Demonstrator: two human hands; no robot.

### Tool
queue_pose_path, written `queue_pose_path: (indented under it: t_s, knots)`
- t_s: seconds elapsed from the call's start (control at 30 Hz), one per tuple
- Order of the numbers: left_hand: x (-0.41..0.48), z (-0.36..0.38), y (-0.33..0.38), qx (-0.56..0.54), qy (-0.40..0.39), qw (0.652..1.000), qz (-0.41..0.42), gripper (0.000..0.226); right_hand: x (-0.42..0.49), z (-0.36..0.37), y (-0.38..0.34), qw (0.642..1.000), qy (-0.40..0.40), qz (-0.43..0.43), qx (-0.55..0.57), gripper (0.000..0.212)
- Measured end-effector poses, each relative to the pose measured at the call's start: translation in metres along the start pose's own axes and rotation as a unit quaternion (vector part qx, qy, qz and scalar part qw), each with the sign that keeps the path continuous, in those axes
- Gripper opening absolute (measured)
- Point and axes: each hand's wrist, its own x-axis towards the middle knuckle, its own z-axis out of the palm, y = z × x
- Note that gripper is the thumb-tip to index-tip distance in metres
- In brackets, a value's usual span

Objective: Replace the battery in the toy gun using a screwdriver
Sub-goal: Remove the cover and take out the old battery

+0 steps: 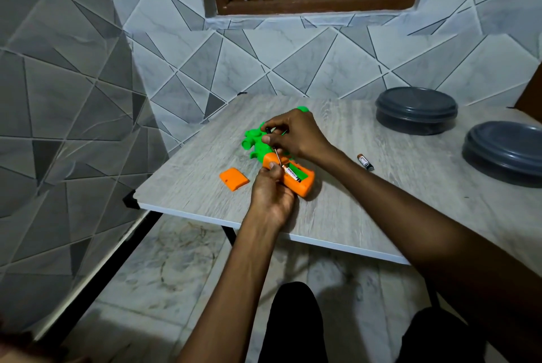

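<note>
Single feed for me: wide-angle camera on person's head, facing forward and tilted down. Close below lens sits pale wood-grain tabletop [187, 181], its near edge crossing my frame diagonally. I see left hand [271, 201] reach in from bottom, right hand [296, 135] from right edge; both meet just left of centre. Near enough that I make out thin black-handled screwdriver [277, 156] pinched in right hand, over green-and-orange plastic toy gun [255, 144] gripped by left. Ahead, grey geometric-tiled wall [293, 63]; at top edge, brown barred window [313, 2]; at bottom edge, black-trousered knees [293, 318].
</note>
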Motion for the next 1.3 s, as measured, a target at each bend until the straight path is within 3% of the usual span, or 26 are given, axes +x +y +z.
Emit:
queue_pose_path:
  t_s: [0.2,0.37,0.43,0.57,0.67,0.93,1.3]
  knots:
    - [0.002,-0.002,0.0,0.013,0.002,1.0,0.001,0.024,0.007,0.0,-0.005,0.997,-0.057,0.035,-0.03,0.022]
    - [0.002,-0.004,0.002,0.02,0.011,1.0,-0.014,0.03,0.002,-0.011,-0.018,0.98,0.043,0.146,0.127,0.019]
    - [0.001,-0.003,0.002,0.021,0.021,0.999,-0.014,0.026,-0.003,-0.023,-0.019,0.98,0.035,0.166,0.1,0.027]
    - [-0.001,0.0,0.001,0.016,0.021,1.0,-0.01,0.036,-0.026,-0.039,-0.016,0.98,-0.106,0.114,-0.121,0.021]
    - [-0.001,0.002,0.0,0.012,0.016,1.0,-0.006,0.039,-0.039,-0.041,-0.007,0.965,-0.126,0.033,-0.23,0.019]
    - [0.003,-0.001,0.0,0.008,0.02,1.0,-0.007,0.039,-0.044,-0.039,-0.005,0.96,-0.14,-0.067,-0.235,0.018]
    - [-0.004,0.002,0.001,0.024,-0.02,0.999,-0.009,0.037,-0.041,-0.035,-0.007,0.965,-0.137,-0.061,-0.217,0.016]
